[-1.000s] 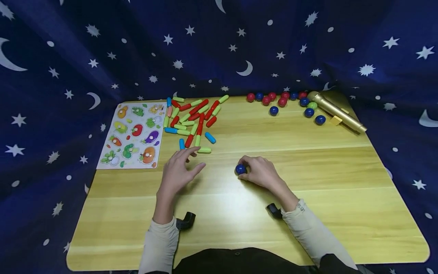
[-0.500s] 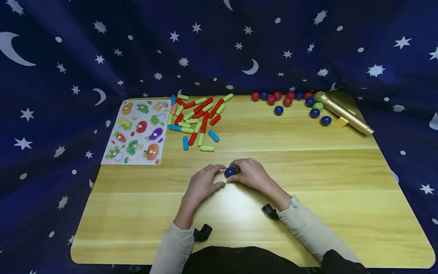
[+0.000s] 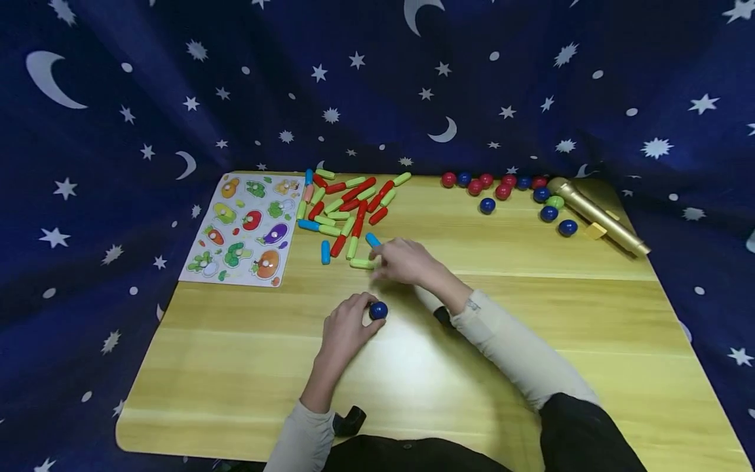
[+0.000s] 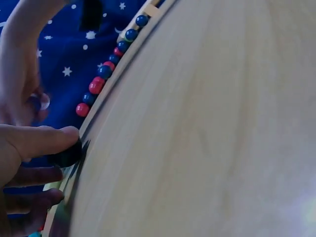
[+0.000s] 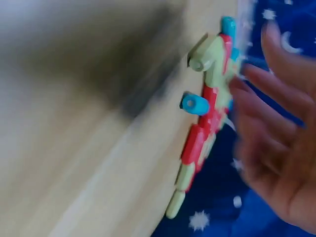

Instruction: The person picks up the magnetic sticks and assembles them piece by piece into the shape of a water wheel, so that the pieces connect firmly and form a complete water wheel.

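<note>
My left hand (image 3: 343,331) holds a shiny blue ball (image 3: 379,310) between thumb and fingers, close over the table's middle. In the left wrist view the ball (image 4: 69,156) looks dark, with the thumb above it. My right hand (image 3: 406,261) hovers beside the front of a cluster of short capsule-shaped pieces. It overlaps the end of a blue piece (image 3: 372,240) and of a yellow-green one (image 3: 361,264). In the right wrist view the fingers of this hand (image 5: 281,133) are blurred, loosely spread, with nothing seen between them. A small dark dot marks the end of the blue piece (image 5: 195,103).
A vegetable picture board (image 3: 198,275) lies left of the red, green and blue pieces. Red and blue balls, among them a red ball (image 3: 448,179), line the back right, with a green ball (image 3: 554,202). A gold microphone-shaped object (image 3: 601,219) lies there, before a starry curtain (image 3: 377,98).
The left hand moved right to the blue ball, which passed from the right hand to the left. The right hand let go and moved up and left toward the capsule-shaped pieces.
</note>
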The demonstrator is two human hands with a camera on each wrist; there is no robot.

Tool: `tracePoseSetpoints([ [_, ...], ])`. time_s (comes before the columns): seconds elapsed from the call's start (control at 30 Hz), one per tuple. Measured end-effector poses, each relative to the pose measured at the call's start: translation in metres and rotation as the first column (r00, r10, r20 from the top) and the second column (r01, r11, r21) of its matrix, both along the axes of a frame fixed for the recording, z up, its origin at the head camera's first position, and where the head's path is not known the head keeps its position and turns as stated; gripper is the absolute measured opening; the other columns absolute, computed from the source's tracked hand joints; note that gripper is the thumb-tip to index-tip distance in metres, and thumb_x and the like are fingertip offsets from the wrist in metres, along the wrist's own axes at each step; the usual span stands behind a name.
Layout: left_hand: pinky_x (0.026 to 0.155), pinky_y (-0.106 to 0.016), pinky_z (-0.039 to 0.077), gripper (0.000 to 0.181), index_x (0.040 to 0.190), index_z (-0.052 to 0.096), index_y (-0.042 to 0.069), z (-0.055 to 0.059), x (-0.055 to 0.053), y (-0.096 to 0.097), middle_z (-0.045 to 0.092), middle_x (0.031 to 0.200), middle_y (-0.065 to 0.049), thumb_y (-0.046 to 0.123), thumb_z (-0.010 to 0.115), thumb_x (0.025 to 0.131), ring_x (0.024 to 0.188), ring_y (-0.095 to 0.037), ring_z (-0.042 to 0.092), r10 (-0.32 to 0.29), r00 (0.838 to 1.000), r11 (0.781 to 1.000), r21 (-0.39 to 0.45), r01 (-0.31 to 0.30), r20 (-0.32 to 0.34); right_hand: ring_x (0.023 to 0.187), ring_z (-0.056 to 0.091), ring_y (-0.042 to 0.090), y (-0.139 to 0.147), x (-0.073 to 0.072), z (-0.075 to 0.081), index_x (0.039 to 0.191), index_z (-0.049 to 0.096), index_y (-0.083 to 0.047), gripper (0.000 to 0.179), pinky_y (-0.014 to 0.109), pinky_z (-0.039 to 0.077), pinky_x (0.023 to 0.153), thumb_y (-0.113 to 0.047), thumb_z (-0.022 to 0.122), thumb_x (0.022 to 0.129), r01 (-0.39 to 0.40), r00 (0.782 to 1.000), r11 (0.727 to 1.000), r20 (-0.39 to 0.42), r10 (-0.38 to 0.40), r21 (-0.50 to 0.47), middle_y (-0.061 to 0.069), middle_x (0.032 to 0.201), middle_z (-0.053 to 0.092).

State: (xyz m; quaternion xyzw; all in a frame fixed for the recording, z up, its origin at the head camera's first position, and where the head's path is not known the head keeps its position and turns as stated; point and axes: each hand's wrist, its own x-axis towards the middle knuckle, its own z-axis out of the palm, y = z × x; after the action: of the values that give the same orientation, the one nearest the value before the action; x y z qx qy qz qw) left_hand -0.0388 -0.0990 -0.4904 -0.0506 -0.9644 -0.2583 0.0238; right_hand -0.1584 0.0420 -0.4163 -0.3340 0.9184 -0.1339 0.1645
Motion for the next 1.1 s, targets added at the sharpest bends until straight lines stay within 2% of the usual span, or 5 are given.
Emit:
tracePoseSetpoints([
  [0.17, 0.065, -0.037, 0.054, 0.033, 0.106, 0.068, 0.016, -0.003, 0.007, 0.000, 0.073, 0.100, -0.002, 0.029, 0.081, 0.079, 0.088, -0.021, 0.068, 0.022, 1.000, 0.999, 0.046, -0.023, 0.020, 0.076, 0.062, 0.018, -0.035, -0.012, -0.025, 0.093, 0.071, -0.014, 0.015, 0.035, 0.053, 0.061, -0.028, 0.073, 0.087, 0.014, 0.980, 0.996, -0.198, 0.004, 0.092, 0.002, 0.092, 0.066],
  [0.53, 0.064, -0.034, 0.050, 0.035, 0.107, 0.067, 0.016, -0.005, 0.009, -0.001, 0.075, 0.095, -0.003, 0.027, 0.082, 0.078, 0.081, -0.019, 0.065, 0.040, 0.999, 0.996, 0.083, -0.042, 0.024, 0.070, 0.064, 0.020, 0.007, 0.011, -0.041, 0.087, 0.073, -0.019, 0.007, 0.036, 0.052, 0.057, -0.019, 0.078, 0.082, -0.084, 0.969, 0.994, -0.228, 0.098, 0.071, 0.000, 0.085, 0.067],
  [0.77, 0.063, -0.033, 0.048, 0.030, 0.100, 0.066, 0.013, -0.001, 0.002, -0.002, 0.074, 0.093, -0.003, 0.027, 0.082, 0.078, 0.076, -0.018, 0.062, 0.022, 0.999, 0.997, 0.078, -0.024, 0.025, 0.064, 0.063, 0.019, 0.023, 0.026, -0.038, 0.095, 0.073, -0.022, 0.017, 0.034, 0.050, 0.050, -0.022, 0.080, 0.079, -0.194, 0.933, 0.981, -0.306, 0.190, 0.016, 0.000, 0.085, 0.068],
  [0.93, 0.066, -0.037, 0.052, 0.035, 0.106, 0.063, 0.015, 0.000, -0.005, 0.001, 0.072, 0.095, -0.005, 0.027, 0.082, 0.079, 0.082, -0.021, 0.066, -0.006, 1.000, 0.999, 0.042, 0.007, -0.021, 0.065, 0.063, 0.018, 0.026, 0.016, -0.030, 0.098, 0.074, -0.023, 0.021, 0.033, 0.050, 0.052, -0.017, 0.080, 0.079, -0.196, 0.941, 0.981, -0.281, 0.190, 0.007, -0.001, 0.091, 0.070],
  [1.1, 0.058, -0.034, 0.053, 0.039, 0.118, 0.064, 0.027, -0.002, -0.004, 0.004, 0.065, 0.089, -0.003, 0.037, 0.076, 0.083, 0.078, -0.020, 0.065, -0.080, 0.990, 0.987, -0.148, 0.062, -0.115, 0.060, 0.055, 0.017, 0.020, -0.011, -0.018, 0.109, 0.072, -0.025, 0.028, 0.031, 0.044, 0.049, -0.006, 0.067, 0.089, -0.149, 0.959, 0.988, -0.239, 0.156, 0.046, 0.003, 0.104, 0.067],
])
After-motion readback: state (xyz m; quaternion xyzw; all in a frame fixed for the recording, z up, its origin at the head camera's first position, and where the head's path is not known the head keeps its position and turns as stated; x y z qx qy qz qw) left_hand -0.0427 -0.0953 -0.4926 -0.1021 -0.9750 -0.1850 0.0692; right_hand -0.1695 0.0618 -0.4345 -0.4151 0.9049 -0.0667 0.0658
